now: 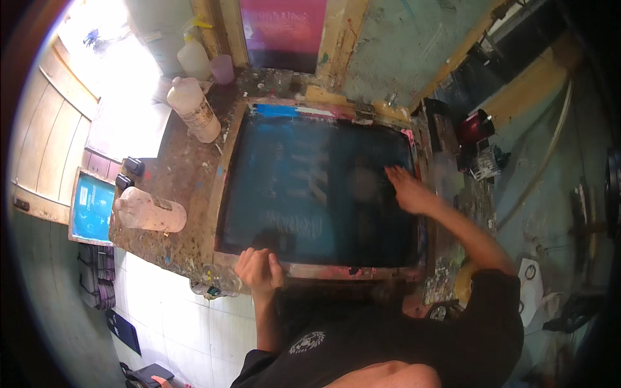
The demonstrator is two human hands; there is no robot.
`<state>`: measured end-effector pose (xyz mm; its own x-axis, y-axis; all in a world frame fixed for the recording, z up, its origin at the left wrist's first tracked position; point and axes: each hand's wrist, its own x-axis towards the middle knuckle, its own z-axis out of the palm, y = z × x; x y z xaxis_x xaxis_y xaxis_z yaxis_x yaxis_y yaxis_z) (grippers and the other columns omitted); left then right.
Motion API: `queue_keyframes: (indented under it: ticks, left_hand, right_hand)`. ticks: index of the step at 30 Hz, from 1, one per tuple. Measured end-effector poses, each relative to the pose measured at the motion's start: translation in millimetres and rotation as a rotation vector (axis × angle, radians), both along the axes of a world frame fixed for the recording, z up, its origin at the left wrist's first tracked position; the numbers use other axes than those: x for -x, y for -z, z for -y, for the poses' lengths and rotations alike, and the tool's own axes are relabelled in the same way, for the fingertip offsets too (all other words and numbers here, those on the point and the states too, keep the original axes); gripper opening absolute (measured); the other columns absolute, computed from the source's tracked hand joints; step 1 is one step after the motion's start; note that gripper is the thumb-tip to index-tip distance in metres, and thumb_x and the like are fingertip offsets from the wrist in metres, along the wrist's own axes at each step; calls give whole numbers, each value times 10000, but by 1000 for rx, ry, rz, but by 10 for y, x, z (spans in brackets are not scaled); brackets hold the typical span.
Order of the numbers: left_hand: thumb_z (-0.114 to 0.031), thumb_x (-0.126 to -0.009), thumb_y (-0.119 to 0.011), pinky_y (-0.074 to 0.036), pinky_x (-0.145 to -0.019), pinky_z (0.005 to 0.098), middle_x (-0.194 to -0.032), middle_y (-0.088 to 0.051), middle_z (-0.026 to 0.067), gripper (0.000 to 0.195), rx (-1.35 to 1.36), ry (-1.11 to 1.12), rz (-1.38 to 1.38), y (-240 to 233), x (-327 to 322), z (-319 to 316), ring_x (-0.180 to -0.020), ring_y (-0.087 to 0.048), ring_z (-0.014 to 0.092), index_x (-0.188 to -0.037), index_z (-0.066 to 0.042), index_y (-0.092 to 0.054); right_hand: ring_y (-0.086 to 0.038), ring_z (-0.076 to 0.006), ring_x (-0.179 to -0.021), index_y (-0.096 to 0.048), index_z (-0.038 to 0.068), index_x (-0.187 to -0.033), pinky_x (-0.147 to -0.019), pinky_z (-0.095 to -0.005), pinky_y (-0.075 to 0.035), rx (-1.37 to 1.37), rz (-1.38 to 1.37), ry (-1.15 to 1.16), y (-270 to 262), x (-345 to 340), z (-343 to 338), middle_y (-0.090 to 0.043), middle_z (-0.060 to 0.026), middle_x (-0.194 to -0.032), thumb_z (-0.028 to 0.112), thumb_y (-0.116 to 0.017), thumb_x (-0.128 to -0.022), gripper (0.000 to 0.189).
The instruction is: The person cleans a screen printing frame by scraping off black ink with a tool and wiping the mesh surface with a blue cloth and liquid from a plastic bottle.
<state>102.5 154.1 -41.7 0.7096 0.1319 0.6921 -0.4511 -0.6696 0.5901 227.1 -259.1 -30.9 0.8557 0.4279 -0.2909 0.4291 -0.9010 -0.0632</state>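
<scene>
A large wooden screen-printing frame (318, 272) lies on the worktable, its mesh (281, 194) dark blue with faint pale lettering. My left hand (259, 269) is curled over the frame's near rim, towards the left corner. Over the right part of the mesh reaches my right hand (405, 189), slightly blurred, fingers extended and pointing left. It appears to touch the mesh, and no object shows in it. Blue, white and pink strips run along the frame's far inner edge.
Left of the frame, one plastic bottle (194, 110) leans and another (151, 209) lies on the stained worktable (194, 179). A spray bottle (193, 57) and pink cup (222, 69) stand behind. A smaller blue screen (92, 208) is at the left edge. A red cylinder (474, 127) is right.
</scene>
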Motion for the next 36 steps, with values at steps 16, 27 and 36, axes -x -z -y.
queue_keyframes:
  ticks: [16, 27, 36]
  left_hand:
    - [-32, -796, -588, -376, -518, 350, -615, -590, 108, 95, -36, -13, -73, 23, 34, 6, -539, -529, 238, -755, 31, -646]
    - [-24, -784, -589, -375, -513, 349, -610, -580, 117, 88, -19, -32, -60, 27, 2, -1, -529, -526, 245, -744, 29, -646]
    - [-48, -765, -591, -379, -507, 358, -605, -576, 126, 103, -16, -45, -50, 60, 19, 6, -519, -523, 264, -731, 29, -651]
  right_hand:
    - [-261, -400, -1510, -307, 75, -1567, -1213, -463, -333, -91, -485, -217, -654, 1216, -17, -296, -231, -1609, 34, -680, -824, 833]
    - [-551, -337, -1325, -596, 176, -1392, -1050, -415, -528, -426, 68, -343, 159, 98, -345, -585, -139, -1399, -81, -566, -763, 680]
    - [-507, -332, -1364, -605, 179, -1390, -1132, -411, -458, -250, -138, -354, -9, 94, 89, -546, -136, -1455, 36, -628, -836, 573]
